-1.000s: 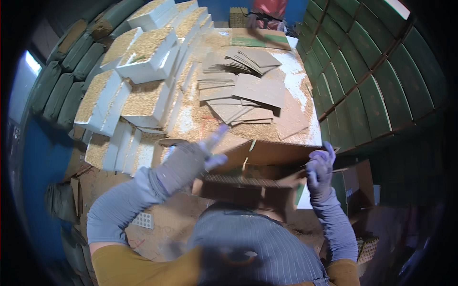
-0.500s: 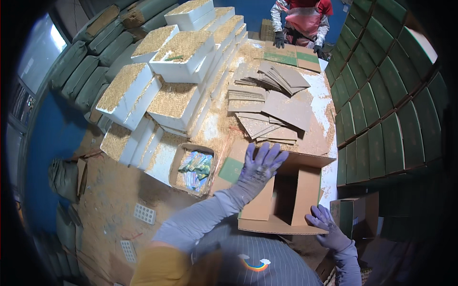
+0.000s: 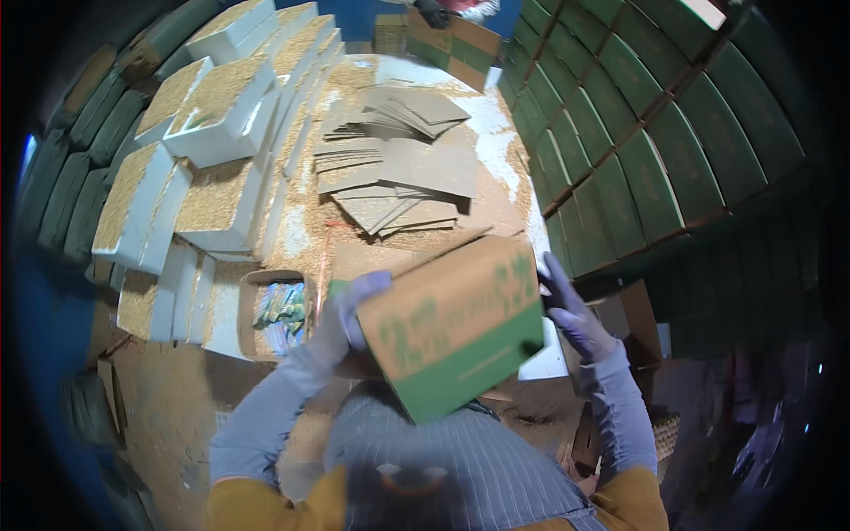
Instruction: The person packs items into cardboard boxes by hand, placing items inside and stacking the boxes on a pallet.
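A cardboard box [image 3: 452,323], brown with a green lower band and green print, is tilted in front of me at the table's near edge. My left hand [image 3: 347,317], in a pale purple glove, holds its left side, the fingers partly smeared by motion. Against the right side rests my gloved right hand [image 3: 571,310], fingers stretched along the box, so that it is held between both hands. Its open flaps and inside face away and are mostly hidden.
Stacked flat cardboard sheets [image 3: 416,168] lie beyond the box. White grain-filled trays [image 3: 221,115] are piled at left, near a small carton of colourful packets [image 3: 282,310]. Green boxes [image 3: 637,133] form a wall at right. A co-worker's gloved hand [image 3: 432,12] holds cardboard at the far end.
The box has been turned and lifted, its printed side now showing instead of its open inside. Both hands have moved onto its sides. My view has shifted, and the co-worker's cardboard now stands upright.
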The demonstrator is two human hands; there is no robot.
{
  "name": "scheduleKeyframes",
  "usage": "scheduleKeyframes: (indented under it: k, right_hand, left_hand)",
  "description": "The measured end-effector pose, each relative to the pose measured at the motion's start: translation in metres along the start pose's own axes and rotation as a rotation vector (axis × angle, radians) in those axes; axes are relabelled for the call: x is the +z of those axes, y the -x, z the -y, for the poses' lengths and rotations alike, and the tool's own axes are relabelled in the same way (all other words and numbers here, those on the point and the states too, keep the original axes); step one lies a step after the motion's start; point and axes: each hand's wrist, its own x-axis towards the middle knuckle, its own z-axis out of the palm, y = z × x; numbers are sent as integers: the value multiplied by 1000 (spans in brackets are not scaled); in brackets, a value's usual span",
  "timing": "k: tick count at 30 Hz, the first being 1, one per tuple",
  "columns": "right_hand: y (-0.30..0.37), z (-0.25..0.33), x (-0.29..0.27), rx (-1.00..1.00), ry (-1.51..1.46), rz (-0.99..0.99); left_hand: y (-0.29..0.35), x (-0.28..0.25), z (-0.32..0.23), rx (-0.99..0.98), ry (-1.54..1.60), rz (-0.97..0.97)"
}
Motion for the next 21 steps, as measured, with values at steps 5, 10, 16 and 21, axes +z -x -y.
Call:
scheduleKeyframes:
  k: [5,10,16,21]
  right_hand:
    - [-46,-77,-16,77,356,-433]
    - [-20,-111,-61,109,394,-500]
    - [-28,-105,-30,50,405,-514]
    - [-29,-113,-41,58,322,-568]
  left_hand:
    - [-6,5,144,-159,-1328,-173]
    - [7,-68,-4,179,-276,-946]
    - [86,-345,-98,72,-344,-1818]
    - [61,-422,-109,203,156,-1441]
